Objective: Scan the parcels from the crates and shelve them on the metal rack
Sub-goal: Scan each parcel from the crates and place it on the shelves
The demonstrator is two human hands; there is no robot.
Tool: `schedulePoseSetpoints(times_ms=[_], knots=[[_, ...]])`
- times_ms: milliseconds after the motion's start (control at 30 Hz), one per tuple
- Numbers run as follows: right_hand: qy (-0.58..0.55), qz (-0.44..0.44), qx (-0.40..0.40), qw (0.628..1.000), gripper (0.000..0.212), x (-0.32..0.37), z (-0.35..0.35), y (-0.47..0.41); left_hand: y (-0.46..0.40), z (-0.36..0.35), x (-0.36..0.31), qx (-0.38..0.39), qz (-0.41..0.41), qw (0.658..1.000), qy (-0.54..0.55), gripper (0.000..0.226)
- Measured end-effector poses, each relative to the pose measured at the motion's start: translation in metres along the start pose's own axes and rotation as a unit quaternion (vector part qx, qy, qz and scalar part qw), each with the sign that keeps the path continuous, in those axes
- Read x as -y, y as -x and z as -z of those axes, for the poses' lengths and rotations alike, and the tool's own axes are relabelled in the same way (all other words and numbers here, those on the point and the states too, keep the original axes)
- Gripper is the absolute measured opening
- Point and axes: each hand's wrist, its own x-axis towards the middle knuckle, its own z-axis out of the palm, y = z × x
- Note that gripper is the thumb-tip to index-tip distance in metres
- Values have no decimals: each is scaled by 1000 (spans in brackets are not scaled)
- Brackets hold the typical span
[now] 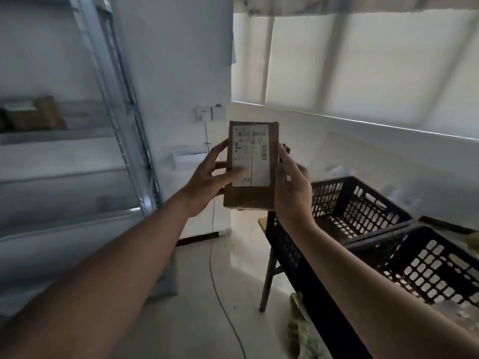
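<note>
- Mid-frame: cardboard parcel (251, 164) held upright, label facing the camera, left hand (207, 181) and right hand (290, 187) with fingers clamped on its side edges.
- Probably between scanning and shelving; no scanner visible.
- Next: swing left to the metal rack (77, 141), set down flat.
- Lower right: black crates (363, 208) on a table; pale floor, blinds upper right.
</note>
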Motion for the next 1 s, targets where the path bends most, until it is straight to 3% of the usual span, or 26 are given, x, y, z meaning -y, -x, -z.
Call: schedulePoseSetpoints(times_ms=[167,600,1000], knots=[[-48,22,58,997,43,26,-86,19,51,85,-7,-86,-6,996,-31,84],[-127,-22,172,977,42,101,-344,118,199,324,-17,-209,-2,971,-115,93],[-137,-86,259,952,41,120,-545,156,259,501,16,-313,13,926,-210,90]])
